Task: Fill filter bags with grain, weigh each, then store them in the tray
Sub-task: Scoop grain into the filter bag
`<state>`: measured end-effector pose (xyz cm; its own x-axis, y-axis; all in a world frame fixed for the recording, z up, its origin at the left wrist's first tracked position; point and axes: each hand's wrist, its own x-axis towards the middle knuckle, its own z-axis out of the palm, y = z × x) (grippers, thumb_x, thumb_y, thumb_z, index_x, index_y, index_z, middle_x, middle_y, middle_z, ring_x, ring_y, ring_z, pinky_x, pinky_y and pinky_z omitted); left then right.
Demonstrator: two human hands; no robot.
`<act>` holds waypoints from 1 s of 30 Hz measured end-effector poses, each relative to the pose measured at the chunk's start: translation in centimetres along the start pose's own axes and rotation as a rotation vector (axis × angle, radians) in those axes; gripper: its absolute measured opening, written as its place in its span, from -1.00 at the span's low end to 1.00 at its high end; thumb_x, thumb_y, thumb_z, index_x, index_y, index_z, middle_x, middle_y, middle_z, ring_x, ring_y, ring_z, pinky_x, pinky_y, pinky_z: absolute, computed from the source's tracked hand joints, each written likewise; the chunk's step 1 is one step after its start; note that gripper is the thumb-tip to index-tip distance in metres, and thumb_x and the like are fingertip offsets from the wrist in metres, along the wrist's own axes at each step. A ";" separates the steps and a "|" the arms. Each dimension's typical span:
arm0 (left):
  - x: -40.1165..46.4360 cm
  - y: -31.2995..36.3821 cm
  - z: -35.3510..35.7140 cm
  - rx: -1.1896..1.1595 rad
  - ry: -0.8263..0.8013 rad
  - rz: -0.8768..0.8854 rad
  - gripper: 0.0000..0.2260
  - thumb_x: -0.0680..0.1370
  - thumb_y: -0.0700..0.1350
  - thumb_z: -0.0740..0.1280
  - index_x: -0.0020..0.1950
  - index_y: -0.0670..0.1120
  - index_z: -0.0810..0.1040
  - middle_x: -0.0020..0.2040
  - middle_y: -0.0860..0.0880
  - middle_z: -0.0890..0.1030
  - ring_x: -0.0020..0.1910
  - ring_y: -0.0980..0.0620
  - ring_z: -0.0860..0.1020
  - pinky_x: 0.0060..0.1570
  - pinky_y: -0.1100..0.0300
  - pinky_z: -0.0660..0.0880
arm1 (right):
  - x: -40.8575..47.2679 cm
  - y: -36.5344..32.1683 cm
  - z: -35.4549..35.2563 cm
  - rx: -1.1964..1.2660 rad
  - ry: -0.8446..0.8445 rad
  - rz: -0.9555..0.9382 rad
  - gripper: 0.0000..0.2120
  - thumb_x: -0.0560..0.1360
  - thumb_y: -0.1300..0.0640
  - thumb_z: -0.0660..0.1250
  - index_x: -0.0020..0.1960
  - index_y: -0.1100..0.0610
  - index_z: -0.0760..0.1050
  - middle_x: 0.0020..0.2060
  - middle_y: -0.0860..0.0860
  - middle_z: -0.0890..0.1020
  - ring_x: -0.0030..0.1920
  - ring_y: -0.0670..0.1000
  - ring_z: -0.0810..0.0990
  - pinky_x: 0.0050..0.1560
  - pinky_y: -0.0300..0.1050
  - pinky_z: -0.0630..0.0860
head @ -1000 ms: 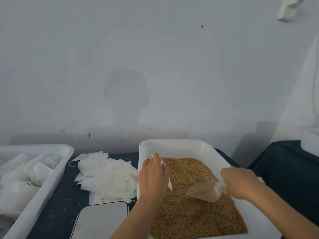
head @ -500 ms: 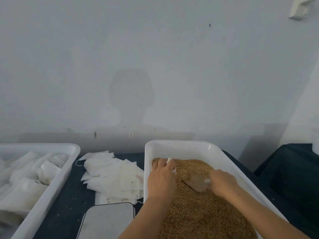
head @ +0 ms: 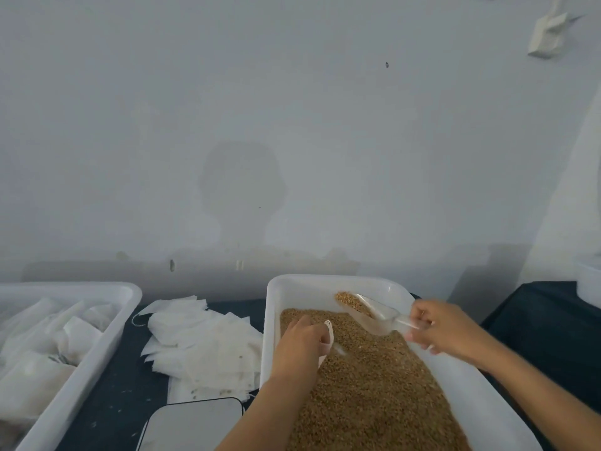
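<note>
Against a pale wall, on dark cloth (head: 113, 395), right hand (head: 450, 332) grips scoop (head: 374, 312); left hand (head: 300, 345) pinches filter bag (head: 327, 336) over grain tub (head: 328, 283).

Small packing workroom | bare grey wall (head: 292, 109) — white bins (head: 325, 284), dark table (head: 107, 402), scale (head: 195, 424)

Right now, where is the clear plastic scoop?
The clear plastic scoop is in the right hand, raised over the far end of the white grain bin.
</note>
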<state>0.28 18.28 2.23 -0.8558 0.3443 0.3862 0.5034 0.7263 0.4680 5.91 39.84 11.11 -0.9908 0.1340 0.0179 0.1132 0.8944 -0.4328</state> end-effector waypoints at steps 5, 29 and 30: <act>-0.1 0.0 0.4 -0.017 -0.056 0.044 -0.94 0.53 -0.20 0.34 -0.04 -0.12 0.59 -0.16 0.09 0.36 -0.01 0.09 0.35 -0.09 0.30 0.29 | -1.6 -0.8 -4.2 -0.168 -0.098 -0.070 -0.83 0.38 0.15 0.48 -0.15 0.14 0.50 -0.23 0.02 0.65 -0.14 0.06 0.62 0.02 0.02 0.51; -0.8 0.8 0.3 -0.067 -0.065 0.093 -0.96 0.51 -0.25 0.34 -0.07 -0.14 0.56 -0.11 0.06 0.37 -0.10 0.11 0.37 -0.23 0.49 0.23 | -0.9 -4.9 -5.8 -0.835 0.165 -0.342 -0.79 0.43 0.09 0.37 -0.18 -0.07 0.32 -0.25 -0.13 0.45 -0.18 -0.02 0.51 -0.30 -0.18 0.30; -0.7 0.7 0.3 -0.078 -0.058 0.068 -0.95 0.51 -0.26 0.33 -0.08 -0.13 0.54 -0.12 0.05 0.37 -0.11 0.12 0.37 -0.21 0.45 0.24 | -0.9 -4.6 -5.8 -0.842 0.181 -0.347 -0.77 0.43 0.10 0.36 -0.21 -0.08 0.29 -0.29 -0.13 0.43 -0.20 -0.02 0.50 -0.31 -0.18 0.30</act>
<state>1.23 18.73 2.05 -0.8236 0.4267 0.3736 0.5664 0.6524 0.5035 6.70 38.04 18.28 -0.9606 -0.1984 0.1944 -0.1014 0.9021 0.4195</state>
